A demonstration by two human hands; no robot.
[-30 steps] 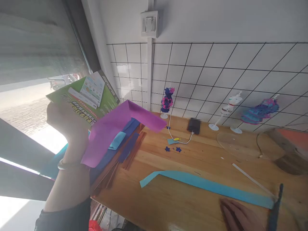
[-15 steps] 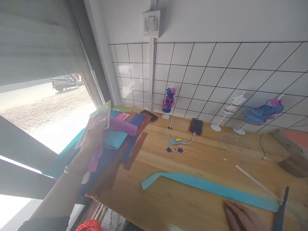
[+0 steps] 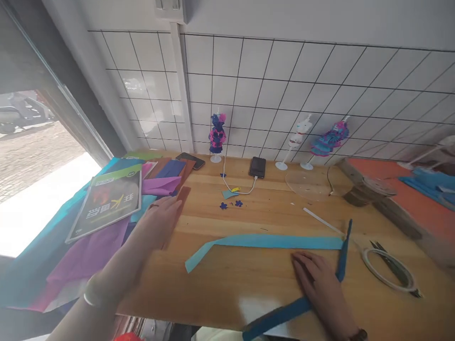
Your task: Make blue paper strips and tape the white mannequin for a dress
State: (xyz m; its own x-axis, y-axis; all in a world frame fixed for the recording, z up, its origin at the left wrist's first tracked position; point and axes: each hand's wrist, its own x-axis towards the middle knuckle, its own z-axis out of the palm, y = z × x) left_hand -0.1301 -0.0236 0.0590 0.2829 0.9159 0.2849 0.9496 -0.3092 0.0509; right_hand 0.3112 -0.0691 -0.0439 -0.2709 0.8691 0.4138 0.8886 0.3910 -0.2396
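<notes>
My left hand [image 3: 161, 220] reaches over the right edge of the paper pile, fingers stretched out across a reddish-brown paper sheet [image 3: 183, 194]. Just left of it lies a booklet [image 3: 110, 201] with a green top band, on purple paper [image 3: 87, 251] and blue paper [image 3: 53, 237]. My right hand [image 3: 318, 282] rests on the wooden table, fingers extended, over a dark blue paper strip [image 3: 280, 316] that shows on both sides of it. Beyond its fingertips lies a long light blue strip [image 3: 270, 240], folded at its left end.
Three decorated doll-like figures stand along the tiled wall, one dark blue and pink [image 3: 217, 135]. A phone [image 3: 257, 166] on a white cable lies near small blue flower cutouts [image 3: 239, 203]. At right are scissors [image 3: 391, 260], a ring [image 3: 373, 274] and an orange surface [image 3: 401, 180].
The booklet, held up by my left hand before, now lies on the pile. My left hand has let go and moved right. The view has turned right, bringing in the scissors.
</notes>
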